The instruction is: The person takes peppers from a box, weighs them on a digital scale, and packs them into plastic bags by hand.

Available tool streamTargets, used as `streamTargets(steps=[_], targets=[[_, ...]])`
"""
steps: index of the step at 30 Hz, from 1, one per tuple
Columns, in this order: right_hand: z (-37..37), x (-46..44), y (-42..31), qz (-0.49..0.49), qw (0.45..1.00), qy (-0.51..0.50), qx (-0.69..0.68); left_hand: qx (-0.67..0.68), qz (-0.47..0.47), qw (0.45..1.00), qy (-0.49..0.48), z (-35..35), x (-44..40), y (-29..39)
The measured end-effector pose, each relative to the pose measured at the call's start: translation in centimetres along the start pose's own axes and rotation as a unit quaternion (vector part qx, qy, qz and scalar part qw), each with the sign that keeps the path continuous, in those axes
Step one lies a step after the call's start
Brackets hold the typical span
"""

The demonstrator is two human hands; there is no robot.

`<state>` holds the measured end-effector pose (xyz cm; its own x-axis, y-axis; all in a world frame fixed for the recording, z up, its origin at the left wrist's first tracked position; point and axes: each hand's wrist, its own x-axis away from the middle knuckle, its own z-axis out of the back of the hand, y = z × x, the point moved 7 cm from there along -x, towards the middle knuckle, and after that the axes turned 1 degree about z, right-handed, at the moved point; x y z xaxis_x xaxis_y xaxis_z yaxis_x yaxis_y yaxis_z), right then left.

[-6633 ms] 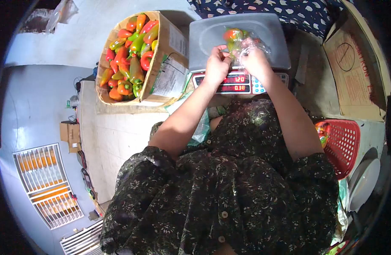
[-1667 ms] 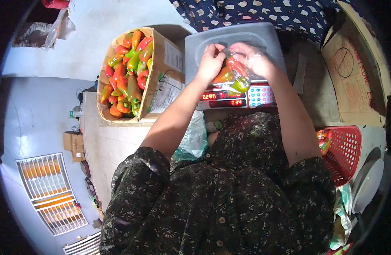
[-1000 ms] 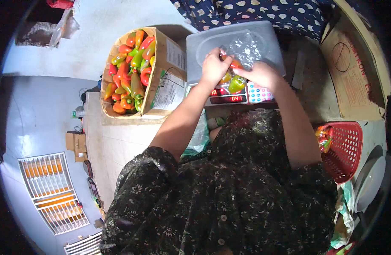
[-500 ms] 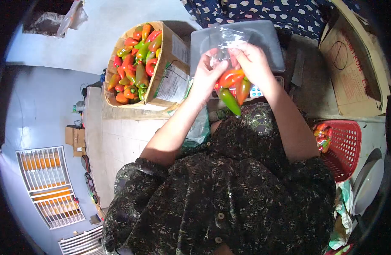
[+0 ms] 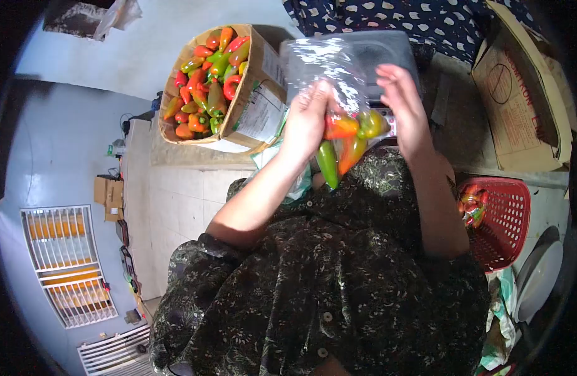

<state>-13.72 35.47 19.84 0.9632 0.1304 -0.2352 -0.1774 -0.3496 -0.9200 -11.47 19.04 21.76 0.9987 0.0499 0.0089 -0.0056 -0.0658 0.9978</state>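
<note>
My left hand (image 5: 308, 119) is closed on a clear plastic bag (image 5: 333, 72). Several red, orange and green peppers (image 5: 344, 141) hang in the lower part of the bag, in front of my shirt. To the right of the bag is my right hand (image 5: 404, 109), its fingers apart and nothing in it. Behind the bag lies the grey plate of a scale (image 5: 386, 53); the bag and peppers hide most of its display. A cardboard box (image 5: 254, 100) full of peppers stands to the left.
At the right, a red perforated basket (image 5: 505, 219) holds bagged peppers (image 5: 473, 203). White plates (image 5: 539, 282) lean beside it. An open carton (image 5: 520, 106) stands at the upper right. Dark patterned cloth (image 5: 389, 15) hangs behind the scale. A pale green plastic bag (image 5: 295, 185) lies under my left forearm.
The bag of peppers has come off the scale plate toward me and now hangs from my left hand. My right hand has let go of the bag and moved off to the right.
</note>
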Motion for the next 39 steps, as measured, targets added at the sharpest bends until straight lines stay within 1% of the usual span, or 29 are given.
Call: streamTargets(steps=[1,2,3,5,7,8,11,12,14,15,16,17,19,20,23,26,29,30,33,34,36,38,39], targets=[[0.8,1.2,3.0,-0.083,0.986,0.057,-0.131,0.065,0.041,0.997,0.025,0.9,-0.3,-0.9],[0.9,2.5,4.7,-0.163,0.945,0.113,-0.259,0.099,0.046,0.994,0.028,1.4,-0.5,-1.0],[-0.6,4.1,5.4,-0.226,0.930,0.052,-0.285,0.133,0.052,0.989,0.030,1.9,-0.7,-1.0],[-2.7,6.4,6.1,-0.268,0.882,-0.007,-0.388,0.153,0.072,0.984,0.049,2.7,-1.0,-1.5],[-3.6,6.9,6.9,-0.292,0.861,0.001,-0.418,0.161,0.079,0.980,0.082,3.4,-1.1,-2.0],[-4.1,7.0,6.9,-0.302,0.850,0.004,-0.432,0.159,0.088,0.980,0.083,3.2,-1.1,-2.0],[-5.6,6.4,4.2,-0.273,0.859,-0.069,-0.427,0.160,0.108,0.976,0.098,2.2,-0.2,-0.7],[-5.4,6.4,4.7,-0.265,0.867,-0.087,-0.412,0.167,0.100,0.975,0.108,2.5,-0.3,-0.8],[-5.9,6.7,4.1,-0.254,0.865,-0.133,-0.411,0.182,0.084,0.971,0.130,3.3,-0.7,-1.2],[-6.1,6.9,3.7,-0.249,0.863,-0.156,-0.410,0.181,0.079,0.974,0.111,3.5,-0.9,-1.4],[-6.2,7.2,3.9,-0.274,0.858,-0.158,-0.404,0.180,0.074,0.977,0.092,3.7,-1.0,-1.5],[-6.2,7.3,4.0,-0.272,0.871,-0.176,-0.369,0.179,0.070,0.979,0.072,3.7,-1.0,-1.5],[-6.2,7.4,4.4,-0.265,0.893,-0.210,-0.297,0.169,0.070,0.979,0.088,3.4,-0.8,-1.2],[-6.2,7.1,4.5,-0.249,0.908,-0.198,-0.274,0.164,0.069,0.979,0.096,3.1,-0.6,-0.7],[-6.0,6.8,3.9,-0.204,0.940,-0.174,-0.212,0.227,0.097,0.965,0.090,2.3,0.0,0.0],[-5.5,6.9,3.4,-0.222,0.952,-0.132,-0.167,0.263,0.094,0.959,0.051,3.1,-0.4,-0.5],[-5.8,6.9,5.1,-0.242,0.934,-0.202,-0.167,0.219,0.050,0.974,0.042,3.3,-0.2,-0.1],[-5.8,7.3,5.2,-0.251,0.931,-0.201,-0.173,0.197,0.045,0.978,0.045,3.4,0.1,-0.1],[-5.9,7.6,5.6,-0.262,0.912,-0.241,-0.202,0.087,0.037,0.995,0.036,3.2,0.8,0.2],[-5.9,7.4,5.2,-0.260,0.919,-0.199,-0.218,0.036,0.035,0.999,0.013,3.3,0.9,-0.4],[-6.2,7.2,4.0,-0.254,0.928,-0.115,-0.247,-0.015,0.028,0.999,-0.023,3.2,1.6,-1.1],[-5.3,6.5,4.8,-0.216,0.941,-0.110,-0.236,-0.133,0.029,0.985,-0.104,2.1,2.3,-0.8],[-4.8,6.1,5.6,-0.196,0.947,-0.106,-0.230,-0.225,0.034,0.959,-0.166,1.5,2.7,-0.4]])
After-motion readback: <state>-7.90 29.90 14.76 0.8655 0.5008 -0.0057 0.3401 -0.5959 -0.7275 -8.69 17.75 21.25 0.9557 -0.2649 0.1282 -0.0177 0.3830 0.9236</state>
